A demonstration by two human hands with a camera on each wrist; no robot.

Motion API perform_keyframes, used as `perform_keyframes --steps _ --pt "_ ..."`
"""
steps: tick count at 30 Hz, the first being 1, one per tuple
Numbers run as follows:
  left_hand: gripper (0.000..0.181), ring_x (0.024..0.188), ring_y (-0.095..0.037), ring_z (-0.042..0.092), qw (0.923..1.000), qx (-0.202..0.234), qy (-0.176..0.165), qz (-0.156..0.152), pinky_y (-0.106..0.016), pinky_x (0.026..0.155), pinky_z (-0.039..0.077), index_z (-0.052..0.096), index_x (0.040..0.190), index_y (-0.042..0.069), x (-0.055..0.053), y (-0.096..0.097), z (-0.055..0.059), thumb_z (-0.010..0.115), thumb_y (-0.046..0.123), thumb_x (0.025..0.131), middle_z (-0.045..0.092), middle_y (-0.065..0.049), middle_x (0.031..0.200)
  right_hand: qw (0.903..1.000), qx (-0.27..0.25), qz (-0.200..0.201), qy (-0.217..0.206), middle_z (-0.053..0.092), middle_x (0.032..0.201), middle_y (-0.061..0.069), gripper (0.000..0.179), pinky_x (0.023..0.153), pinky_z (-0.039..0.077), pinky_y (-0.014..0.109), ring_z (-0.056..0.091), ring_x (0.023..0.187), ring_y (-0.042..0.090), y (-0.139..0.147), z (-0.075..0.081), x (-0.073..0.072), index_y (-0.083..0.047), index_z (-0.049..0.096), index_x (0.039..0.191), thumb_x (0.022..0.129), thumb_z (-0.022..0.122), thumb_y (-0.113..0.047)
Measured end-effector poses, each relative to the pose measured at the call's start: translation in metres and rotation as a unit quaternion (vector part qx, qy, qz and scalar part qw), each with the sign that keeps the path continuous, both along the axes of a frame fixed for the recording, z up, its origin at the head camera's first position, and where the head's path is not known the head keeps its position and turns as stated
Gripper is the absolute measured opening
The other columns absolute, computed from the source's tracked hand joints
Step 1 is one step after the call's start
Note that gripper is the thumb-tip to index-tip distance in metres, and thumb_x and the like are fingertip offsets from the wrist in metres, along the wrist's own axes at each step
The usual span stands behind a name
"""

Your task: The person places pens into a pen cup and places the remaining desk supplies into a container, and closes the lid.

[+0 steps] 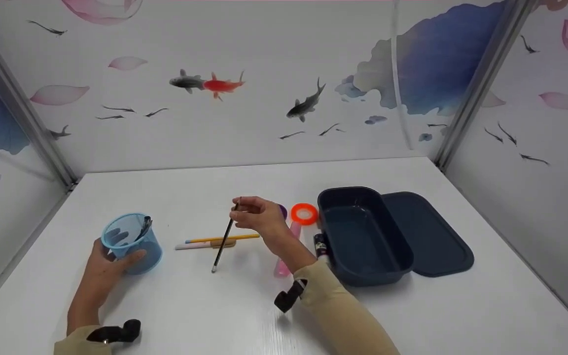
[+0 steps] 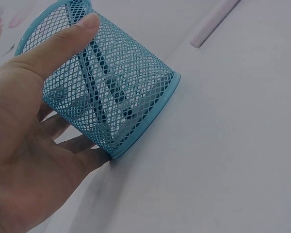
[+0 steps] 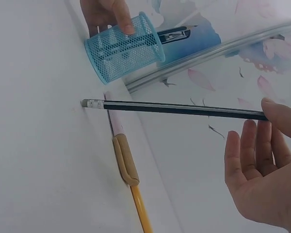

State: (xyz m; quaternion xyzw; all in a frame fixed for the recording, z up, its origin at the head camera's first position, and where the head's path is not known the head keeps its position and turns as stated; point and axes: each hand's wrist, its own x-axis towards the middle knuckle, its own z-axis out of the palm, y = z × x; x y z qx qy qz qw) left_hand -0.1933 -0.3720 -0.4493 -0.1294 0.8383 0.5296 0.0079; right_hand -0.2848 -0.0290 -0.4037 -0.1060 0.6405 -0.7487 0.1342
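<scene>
A light blue mesh pen cup (image 1: 150, 254) is in the grip of my left hand (image 1: 100, 273), the thumb (image 2: 63, 46) across its near side and the fingers around the far side. A dark pencil and a slim black pen or clip-like item (image 3: 177, 35) stick out of the cup's mouth. My right hand (image 1: 266, 222) pinches a black pencil (image 1: 222, 244) near its upper end between thumb and fingertips. The pencil slants with its eraser end (image 3: 92, 103) down, over the white table. Behind it lie a yellow pencil (image 1: 249, 236), a pale pink pen (image 1: 190, 246) and a tan clip-shaped piece (image 3: 125, 160).
Right of centre stands an open navy box (image 1: 363, 236), its lid (image 1: 437, 236) lying beside it. An orange tape ring (image 1: 304, 214), a purple item (image 1: 283, 212), a pink stick (image 1: 282, 266) and a dark-labelled marker (image 1: 320, 246) lie left of the box. Printed walls (image 1: 264, 138) enclose the table.
</scene>
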Motion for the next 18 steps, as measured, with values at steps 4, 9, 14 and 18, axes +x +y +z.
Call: perform_keyframes --steps 4,9,14,18 --pt "0.12 0.154 -0.047 -0.004 1.0 0.001 -0.003 0.002 -0.061 0.126 0.013 -0.02 0.158 0.007 0.0 0.0 0.0 0.072 0.045 0.09 -0.012 -0.022 0.167 0.9999 0.006 0.007 0.005 0.072 0.111 0.008 0.036 0.092 0.061 0.036 0.074 0.102 0.02 -0.003 -0.003 0.001 -0.012 0.069 0.122 0.088 0.077 -0.013" --pt "0.119 0.154 -0.047 -0.003 1.0 0.001 -0.001 0.001 -0.06 0.126 0.014 -0.018 0.158 0.006 -0.001 -0.001 -0.001 0.072 0.044 0.091 -0.01 -0.023 0.167 0.9999 0.008 0.01 0.008 0.074 0.111 0.008 0.037 0.09 0.061 0.034 0.074 0.101 0.021 -0.009 -0.009 0.002 -0.008 0.066 0.124 0.088 0.076 -0.012" --pt "0.119 0.155 -0.046 -0.002 1.0 0.005 0.002 0.002 -0.059 0.126 0.014 -0.018 0.158 0.006 -0.001 -0.001 -0.002 0.073 0.043 0.09 -0.008 -0.023 0.168 0.9997 -0.008 -0.001 0.023 0.074 0.107 0.009 0.034 0.088 0.062 0.037 0.075 0.097 0.02 -0.013 -0.009 0.005 -0.005 0.065 0.119 0.088 0.076 -0.008" --pt "0.12 0.155 -0.046 -0.003 1.0 0.003 0.002 0.005 -0.059 0.126 0.013 -0.018 0.158 0.006 -0.001 0.0 -0.001 0.073 0.043 0.09 -0.008 -0.023 0.168 0.9989 -0.021 -0.002 0.043 0.073 0.105 0.008 0.031 0.087 0.062 0.037 0.074 0.096 0.019 -0.016 -0.006 0.008 -0.006 0.066 0.117 0.088 0.076 -0.008"
